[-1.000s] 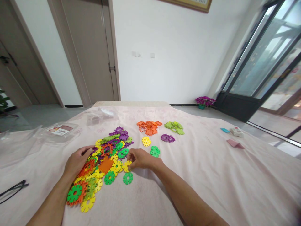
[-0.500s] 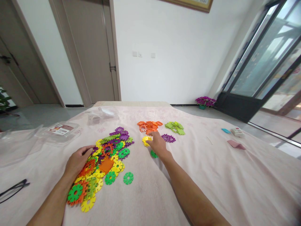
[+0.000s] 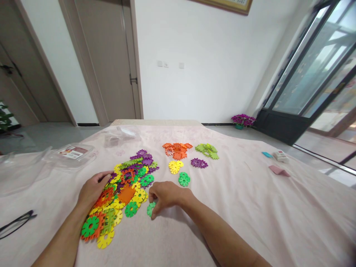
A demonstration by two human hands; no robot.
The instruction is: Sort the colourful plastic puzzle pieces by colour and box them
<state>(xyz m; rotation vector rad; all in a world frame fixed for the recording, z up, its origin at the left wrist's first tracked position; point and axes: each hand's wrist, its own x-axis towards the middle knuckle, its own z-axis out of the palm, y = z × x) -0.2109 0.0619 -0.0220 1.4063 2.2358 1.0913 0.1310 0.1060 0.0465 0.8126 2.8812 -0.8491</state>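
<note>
A mixed heap of coloured plastic gear pieces (image 3: pixel 122 193) lies on a pale pink cloth (image 3: pixel 250 207). My left hand (image 3: pixel 93 189) rests curled on the heap's left edge, fingers touching pieces. My right hand (image 3: pixel 164 196) pinches a green gear piece (image 3: pixel 151 208) just right of the heap. Beyond lie sorted groups: orange pieces (image 3: pixel 176 149), light green pieces (image 3: pixel 207 150), purple pieces (image 3: pixel 199 162), yellow pieces (image 3: pixel 175 166) and a green piece (image 3: pixel 184 179).
A clear plastic box with a label (image 3: pixel 71 155) and a clear bag (image 3: pixel 119 135) lie at the back left. Black glasses (image 3: pixel 16 222) lie at the left. Small items (image 3: pixel 278 157) sit at the far right. A door and glass doors stand behind.
My right hand came back from the yellow group, where a yellow piece now lies added, and has closed on the lone green piece near the heap. The left hand stayed put.
</note>
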